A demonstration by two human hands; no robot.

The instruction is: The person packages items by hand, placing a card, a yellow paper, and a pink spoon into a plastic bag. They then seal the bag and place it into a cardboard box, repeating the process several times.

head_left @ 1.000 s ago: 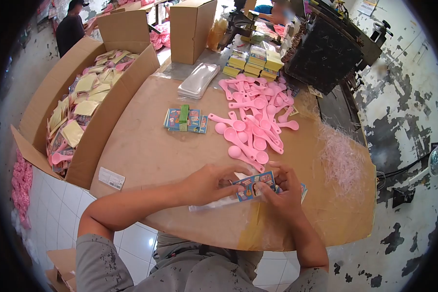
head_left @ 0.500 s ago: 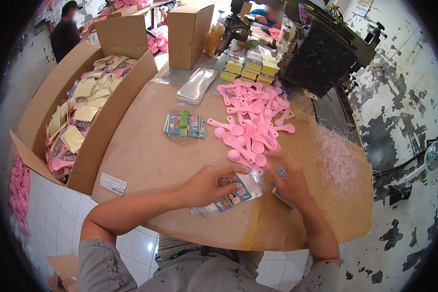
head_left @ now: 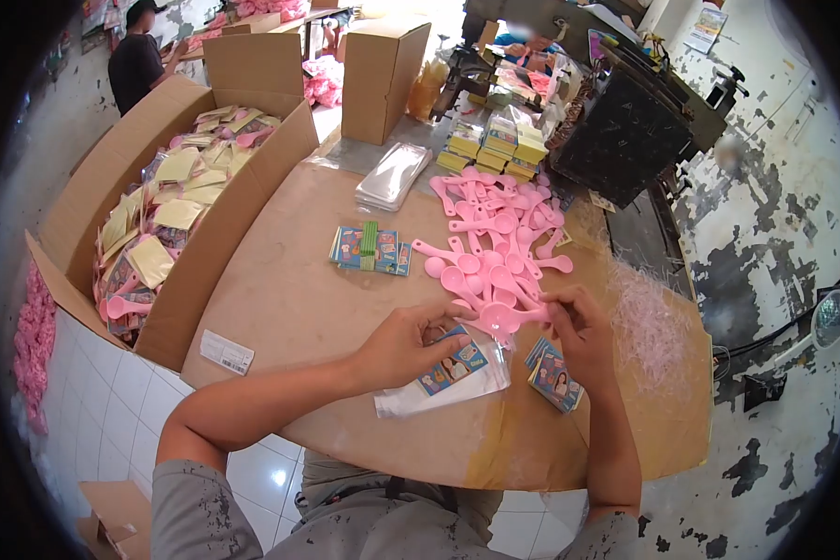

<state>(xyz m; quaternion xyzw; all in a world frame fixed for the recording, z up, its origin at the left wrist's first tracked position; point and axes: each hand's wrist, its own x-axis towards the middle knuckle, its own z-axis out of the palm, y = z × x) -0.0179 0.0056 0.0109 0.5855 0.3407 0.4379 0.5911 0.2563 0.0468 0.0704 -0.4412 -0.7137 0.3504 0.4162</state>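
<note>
My left hand [head_left: 418, 343] is closed on a clear plastic bag [head_left: 471, 385] near its mouth, with a blue printed card [head_left: 455, 370] inside. Between the thumb and fingers of my right hand [head_left: 581, 329] is the handle of a pink measuring spoon [head_left: 500, 320], its round bowl pointing left at the bag's open end. Just behind lies a pile of pink spoons [head_left: 499, 222]. Below my right hand rests a small stack of printed cards [head_left: 556, 378]. A card bundle [head_left: 353, 248] held by a green band [head_left: 369, 245] sits farther left.
Clear plastic bags [head_left: 387, 179] lie stacked behind. A large cardboard box [head_left: 238, 217] on the left holds filled packets [head_left: 177, 168]. Card stacks [head_left: 495, 140] and a dark machine [head_left: 616, 126] stand at the back. Plastic shreds [head_left: 658, 322] lie right. Another person [head_left: 135, 61] stands back left.
My right hand has risen from beside the card stack and now grips a spoon, brought to the bag's mouth. My left hand still holds the bag. The view has shifted slightly.
</note>
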